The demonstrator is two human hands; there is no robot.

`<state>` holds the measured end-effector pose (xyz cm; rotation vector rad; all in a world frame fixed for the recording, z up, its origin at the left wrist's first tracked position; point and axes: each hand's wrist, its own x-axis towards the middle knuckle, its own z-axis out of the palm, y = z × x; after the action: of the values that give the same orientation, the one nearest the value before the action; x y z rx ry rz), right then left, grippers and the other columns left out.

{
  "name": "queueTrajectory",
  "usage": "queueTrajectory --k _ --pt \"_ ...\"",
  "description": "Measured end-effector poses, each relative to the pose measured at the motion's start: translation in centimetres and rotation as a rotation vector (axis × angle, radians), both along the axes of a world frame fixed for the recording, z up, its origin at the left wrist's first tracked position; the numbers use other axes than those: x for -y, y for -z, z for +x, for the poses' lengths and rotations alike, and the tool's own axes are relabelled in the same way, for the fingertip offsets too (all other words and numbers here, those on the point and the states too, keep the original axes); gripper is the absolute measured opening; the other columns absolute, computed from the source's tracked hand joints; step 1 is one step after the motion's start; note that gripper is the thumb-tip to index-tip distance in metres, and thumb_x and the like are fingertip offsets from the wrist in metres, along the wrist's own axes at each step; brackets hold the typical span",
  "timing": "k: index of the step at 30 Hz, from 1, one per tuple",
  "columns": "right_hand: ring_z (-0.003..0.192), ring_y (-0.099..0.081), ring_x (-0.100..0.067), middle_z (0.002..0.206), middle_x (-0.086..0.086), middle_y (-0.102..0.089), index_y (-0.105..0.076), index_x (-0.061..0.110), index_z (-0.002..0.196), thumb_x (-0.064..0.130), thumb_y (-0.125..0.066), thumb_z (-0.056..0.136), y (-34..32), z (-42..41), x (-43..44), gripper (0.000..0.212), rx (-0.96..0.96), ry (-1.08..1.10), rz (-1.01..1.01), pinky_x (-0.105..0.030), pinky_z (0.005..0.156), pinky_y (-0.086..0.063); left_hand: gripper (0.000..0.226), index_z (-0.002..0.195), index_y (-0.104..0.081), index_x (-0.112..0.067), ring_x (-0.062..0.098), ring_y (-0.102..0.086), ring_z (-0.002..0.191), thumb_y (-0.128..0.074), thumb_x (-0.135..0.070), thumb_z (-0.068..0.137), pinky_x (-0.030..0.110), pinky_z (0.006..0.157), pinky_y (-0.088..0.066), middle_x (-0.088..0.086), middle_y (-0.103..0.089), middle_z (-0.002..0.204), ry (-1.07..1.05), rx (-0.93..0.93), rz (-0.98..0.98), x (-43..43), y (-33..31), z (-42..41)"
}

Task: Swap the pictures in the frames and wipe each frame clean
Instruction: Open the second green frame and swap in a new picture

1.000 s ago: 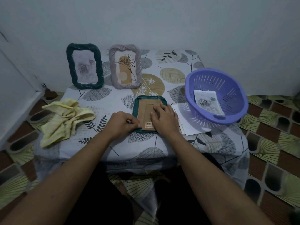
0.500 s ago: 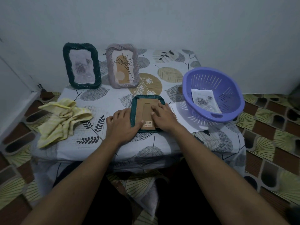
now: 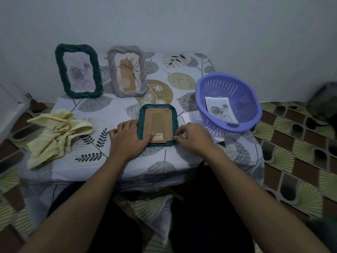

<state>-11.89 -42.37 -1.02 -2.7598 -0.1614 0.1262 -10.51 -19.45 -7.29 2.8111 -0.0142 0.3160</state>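
A small dark green frame (image 3: 158, 109) lies face down on the table, its brown cardboard back (image 3: 158, 123) showing. My left hand (image 3: 127, 138) rests on its left edge, thumb pressing the cardboard near the barcode label. My right hand (image 3: 194, 136) pinches at the frame's lower right corner. Two frames stand against the wall: a dark green one (image 3: 78, 71) with a pale rose picture and a mauve one (image 3: 127, 71) with a tan flower picture. A yellow cloth (image 3: 54, 132) lies crumpled at the left.
A purple plastic basket (image 3: 228, 102) at the right holds a rose picture (image 3: 219, 108). White papers (image 3: 189, 116) lie under its left side. The table (image 3: 113, 110) has a leaf-print cover and stands low on a patterned floor (image 3: 295, 143), against a pale wall.
My right hand slid off the cardboard back to the frame's lower right corner. My left hand shifted onto the frame's left edge, its thumb now on the cardboard.
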Motion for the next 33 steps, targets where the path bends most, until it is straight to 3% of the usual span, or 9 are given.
queueTrajectory --k 4,8,14,21,28,33 --pt "0.118 -0.047 -0.025 0.118 0.003 -0.064 -0.072 0.031 0.105 0.052 -0.064 0.089 0.8 -1.1 -0.4 0.028 0.070 0.040 -0.040 -0.039 0.096 -0.039 0.070 0.134 -0.045 -0.027 0.021 -0.041 0.126 -0.040 -0.077 0.086 0.044 0.097 -0.028 -0.003 -0.052 0.137 -0.001 0.014 -0.002 0.0 -0.1 0.0" --pt "0.121 -0.043 -0.019 0.127 0.016 -0.061 -0.077 0.031 0.099 0.051 -0.069 0.085 0.9 -1.6 -0.7 0.026 0.139 0.140 -0.018 -0.037 0.097 -0.037 0.071 0.135 -0.046 -0.027 0.022 -0.042 0.126 -0.039 -0.077 0.086 0.045 0.098 -0.029 -0.002 -0.052 0.137 0.001 0.011 -0.012 0.0 -0.1 0.0" --pt "0.126 -0.038 -0.019 0.132 0.022 -0.058 -0.079 0.030 0.090 0.036 -0.072 0.084 0.6 -1.4 -1.5 0.012 0.068 0.198 0.089 -0.037 0.101 -0.034 0.071 0.135 -0.046 -0.026 0.022 -0.041 0.126 -0.040 -0.077 0.085 0.044 0.098 -0.028 -0.002 -0.052 0.138 -0.003 0.003 -0.012 0.0 -0.1 0.0" --pt "0.124 -0.038 -0.021 0.129 0.018 -0.059 -0.078 0.030 0.094 0.025 -0.065 0.086 0.7 -1.4 -2.0 0.016 0.070 0.187 0.086 -0.037 0.099 -0.035 0.071 0.133 -0.046 -0.026 0.022 -0.042 0.125 -0.037 -0.078 0.085 0.044 0.096 -0.029 -0.001 -0.053 0.137 0.004 0.004 -0.008 -0.2 0.0 0.0" --pt "0.132 -0.029 -0.021 0.137 0.020 -0.050 -0.076 0.035 0.105 0.030 -0.060 0.093 0.7 -1.7 -2.1 0.021 0.142 0.056 -0.101 -0.036 0.096 -0.025 0.073 0.136 -0.045 -0.027 0.022 -0.040 0.127 -0.036 -0.079 0.085 0.044 0.097 -0.028 -0.002 -0.052 0.139 0.001 -0.008 -0.003 -0.2 0.0 0.0" --pt "0.132 -0.028 -0.021 0.137 0.022 -0.050 -0.076 0.040 0.106 0.033 -0.057 0.094 1.0 -1.7 -2.0 0.023 0.186 0.005 -0.181 -0.033 0.083 -0.016 0.072 0.138 -0.043 -0.027 0.022 -0.039 0.129 -0.038 -0.077 0.087 0.044 0.098 -0.026 -0.002 -0.049 0.141 0.004 -0.014 -0.012 0.0 -0.2 -0.2"
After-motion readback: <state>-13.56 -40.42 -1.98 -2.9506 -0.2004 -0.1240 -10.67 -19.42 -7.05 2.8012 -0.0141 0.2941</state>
